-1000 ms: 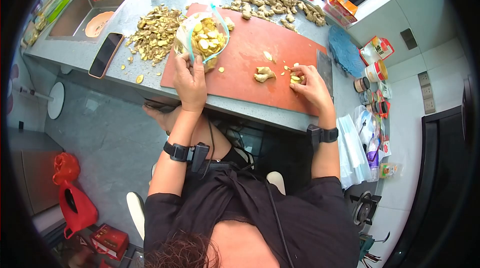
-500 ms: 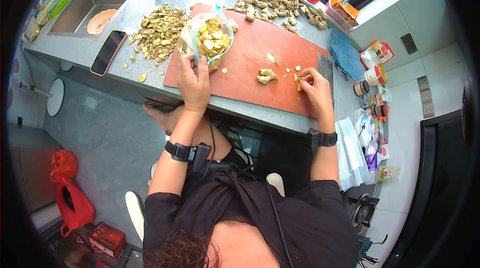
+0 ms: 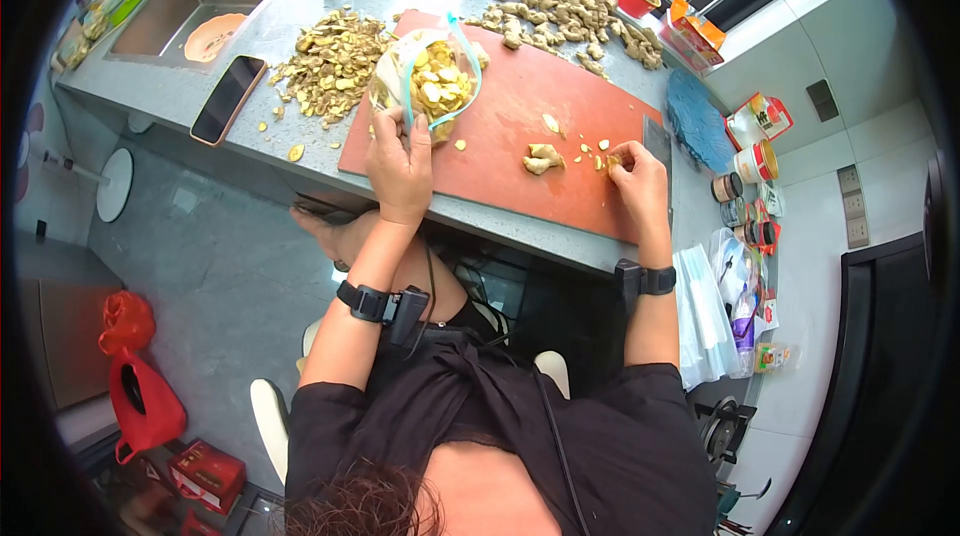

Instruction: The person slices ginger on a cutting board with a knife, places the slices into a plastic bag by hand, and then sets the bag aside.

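My left hand (image 3: 402, 171) pinches the near rim of a clear zip bag (image 3: 408, 64) with a pale blue edge. Sliced ginger (image 3: 440, 81) fills the bag, which stands at the left of the red cutting board (image 3: 520, 106). On the board's right side, my right hand (image 3: 640, 184) has thumb and fingers closed around a small ginger slice (image 3: 612, 162), mostly covered by the fingertips. Loose ginger bits (image 3: 588, 148) lie just left of those fingers. Farther left is an unsliced ginger piece (image 3: 543, 159). A dark, flat blade-like object (image 3: 657, 141) rests along the board's right edge.
Left of the bag is a heap of ginger slices (image 3: 335, 61), then a phone (image 3: 228, 101) and the sink (image 3: 180, 16). Whole ginger roots (image 3: 560, 16) spread behind the board. Jars (image 3: 726, 186) and a blue mat (image 3: 697, 114) line the right side.
The view has shifted slightly, moving the counter a little rightward in the picture. My left hand still holds the bag rim; my right fingers stay pinched near the ginger bits.
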The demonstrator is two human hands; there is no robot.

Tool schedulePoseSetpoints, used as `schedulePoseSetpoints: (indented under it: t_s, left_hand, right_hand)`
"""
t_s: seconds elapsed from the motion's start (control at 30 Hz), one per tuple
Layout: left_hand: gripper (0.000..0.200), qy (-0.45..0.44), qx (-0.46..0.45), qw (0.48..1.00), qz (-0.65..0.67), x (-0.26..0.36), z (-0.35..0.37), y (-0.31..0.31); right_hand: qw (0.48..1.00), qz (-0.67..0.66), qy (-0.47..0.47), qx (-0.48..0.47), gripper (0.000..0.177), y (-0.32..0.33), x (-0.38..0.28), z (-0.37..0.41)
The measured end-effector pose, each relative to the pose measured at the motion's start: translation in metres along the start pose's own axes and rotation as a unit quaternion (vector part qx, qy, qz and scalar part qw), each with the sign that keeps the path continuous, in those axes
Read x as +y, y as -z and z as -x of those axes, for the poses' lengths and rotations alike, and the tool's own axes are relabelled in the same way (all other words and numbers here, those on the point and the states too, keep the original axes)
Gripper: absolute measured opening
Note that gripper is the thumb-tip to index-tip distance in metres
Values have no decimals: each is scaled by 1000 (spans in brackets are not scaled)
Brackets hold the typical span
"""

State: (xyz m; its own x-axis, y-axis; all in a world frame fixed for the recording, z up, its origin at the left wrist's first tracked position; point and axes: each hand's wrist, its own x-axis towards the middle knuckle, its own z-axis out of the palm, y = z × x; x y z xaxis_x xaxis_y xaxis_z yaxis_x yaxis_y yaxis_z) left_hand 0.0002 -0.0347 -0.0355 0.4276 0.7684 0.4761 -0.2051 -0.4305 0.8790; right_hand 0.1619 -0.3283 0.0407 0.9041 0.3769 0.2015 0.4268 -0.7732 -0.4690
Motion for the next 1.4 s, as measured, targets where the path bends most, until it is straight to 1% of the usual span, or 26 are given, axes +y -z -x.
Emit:
schedulePoseSetpoints:
  t_s: [0.03, 0.07, 0.13, 0.17, 0.23, 0.37, 0.43, 0.5, 0.53, 0.6, 0.63, 0.7, 0.77, 0.8, 0.87, 0.97, 1.0, 1.03, 1.1, 1.17, 1.2, 1.27, 1.3, 1.37, 1.4]
  left_hand:
    - [27, 1, -5, 1000, -6, -1, 0, 0]
    - [27, 1, -5, 1000, -7, -2, 1, 0]
    - [28, 6, -9, 1000, 5, -1, 0, 0]
    - [28, 5, -8, 1000, 4, -1, 0, 0]
    - [28, 6, -9, 1000, -8, 1, 0, 1]
    - [27, -3, -3, 1000, -19, 3, 0, 2]
    - [27, 15, -15, 1000, -19, 3, 0, 2]
    - [27, 12, -10, 1000, -23, 4, 0, 1]
    - [28, 8, -6, 1000, -25, 5, 0, 1]
    - [27, 3, -1, 1000, -24, 4, 0, 0]
    - [27, 2, -1, 1000, -26, 5, 0, 1]
    - [27, 19, -16, 999, -36, 8, 0, 2]
    - [27, 13, -15, 999, -42, 8, 0, 2]
    - [27, 9, -14, 999, -47, 7, -1, 2]
    - [27, 4, -11, 998, -54, 6, -1, 2]
    - [27, 0, -11, 998, -57, 9, -1, 2]
    - [27, 3, -10, 999, -53, 10, -1, 3]
    - [27, 3, -10, 999, -52, 10, -1, 3]
    - [27, 13, -10, 999, -37, 8, 0, 1]
    - [27, 17, -13, 999, -30, 5, 1, 1]
    - [28, 19, -14, 999, -26, 4, 1, 1]
    - [27, 16, -14, 1000, -16, 1, 1, 0]
    - [27, 9, -9, 1000, -12, 1, 1, 0]
    - [26, 11, -15, 1000, -6, 0, 1, 0]
    - [26, 12, -12, 1000, -3, 1, 1, 0]
  right_hand:
    - [999, -38, -18, 4, 16, 0, -1, -2]
    - [999, -39, -18, 4, 16, -2, -3, -2]
    - [999, -26, 27, -13, 15, -7, -10, -2]
    - [999, -27, 28, -13, 15, -8, -11, -3]
    - [990, 103, 98, 13, 13, -12, -11, -2]
    - [991, 97, 86, 8, 15, -16, -1, -12]
    - [999, 26, 40, -13, 19, -9, -11, -15]
    - [990, -116, -54, -53, 19, 2, -36, -18]
    - [990, -119, -51, -56, 19, 2, -45, -23]
    - [979, -191, 55, -46, 18, -2, -63, -39]
    - [979, -193, 55, -46, 18, -2, -82, -43]
    - [972, -189, 120, -71, 16, -12, -134, -47]
    - [957, -208, 186, -78, 18, -33, -166, -56]
    - [956, -209, 188, -78, 18, -44, -183, -59]
    - [948, -179, 253, -75, 22, -60, -206, -65]
    - [939, -198, 273, -60, 23, -72, -209, -71]
    - [951, -189, 236, -62, 23, -55, -213, -64]
    - [951, -188, 236, -62, 23, -48, -202, -64]
    - [966, -160, 199, -34, 21, -27, -169, -67]
    - [988, -86, 119, -45, 21, 1, -136, -59]
    - [989, -79, 113, -44, 21, 12, -114, -56]
    - [997, 5, 72, -23, 21, 21, -64, -50]
    - [998, 11, 66, -21, 21, 25, -44, -44]
    - [995, 86, 21, -39, 22, 30, -11, -36]
    - [994, 97, 1, -57, 24, 31, -4, -32]
